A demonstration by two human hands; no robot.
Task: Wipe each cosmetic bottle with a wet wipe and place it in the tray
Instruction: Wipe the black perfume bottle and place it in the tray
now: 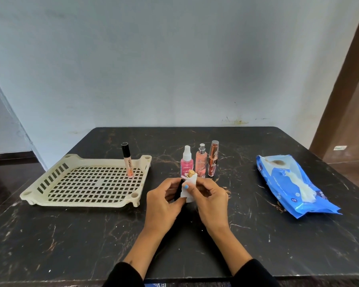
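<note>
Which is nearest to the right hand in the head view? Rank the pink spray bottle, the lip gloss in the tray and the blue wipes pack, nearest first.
From the right hand:
1. Pink spray bottle, just behind the hands, slightly left.
2. Lip gloss, upright in the tray's far corner, to the left.
3. Wipes pack, far right on the table.

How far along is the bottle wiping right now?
One lip gloss tube stands in the tray. Both hands, left hand and right hand, hold a black, gold-capped bottle wrapped in a wet wipe. Three bottles wait on the table.
</note>
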